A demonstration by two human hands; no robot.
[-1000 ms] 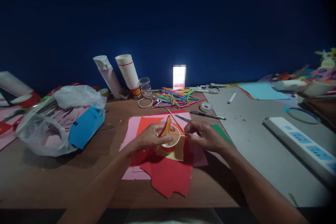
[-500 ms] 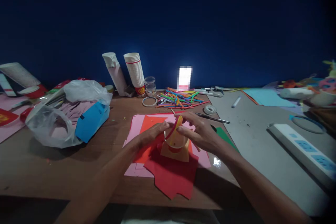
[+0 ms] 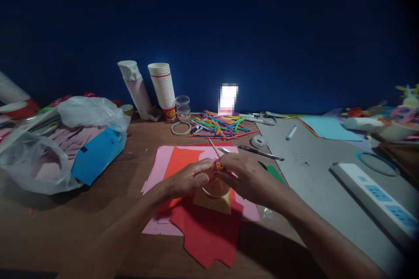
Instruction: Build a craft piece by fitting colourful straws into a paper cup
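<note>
A paper cup (image 3: 216, 189) stands on a pale yellow foam piece (image 3: 214, 204), partly covered by both hands. My left hand (image 3: 188, 179) is curled at the cup's left rim, with its fingertips close to the straws. Over the cup, my right hand (image 3: 245, 176) pinches a small bundle of red and yellow straws (image 3: 218, 166), whose open yellow ends point at me. Beneath lie a red foam sheet (image 3: 209, 237), an orange sheet (image 3: 183, 161) and a pink sheet (image 3: 157, 168). A thin wooden stick (image 3: 214, 148) and a blade tip show just behind my hands.
Behind are a heap of coloured straws (image 3: 221, 125), a tape roll (image 3: 259, 141), a black pen (image 3: 262, 152) and stacked paper cups (image 3: 162, 87). A plastic bag (image 3: 94, 115) with a blue piece lies left. A power strip (image 3: 373, 192) lies right.
My right hand has lowered and turned the straws, so their ends now face me. Both hands have closed in over the cup. The view has shifted slightly.
</note>
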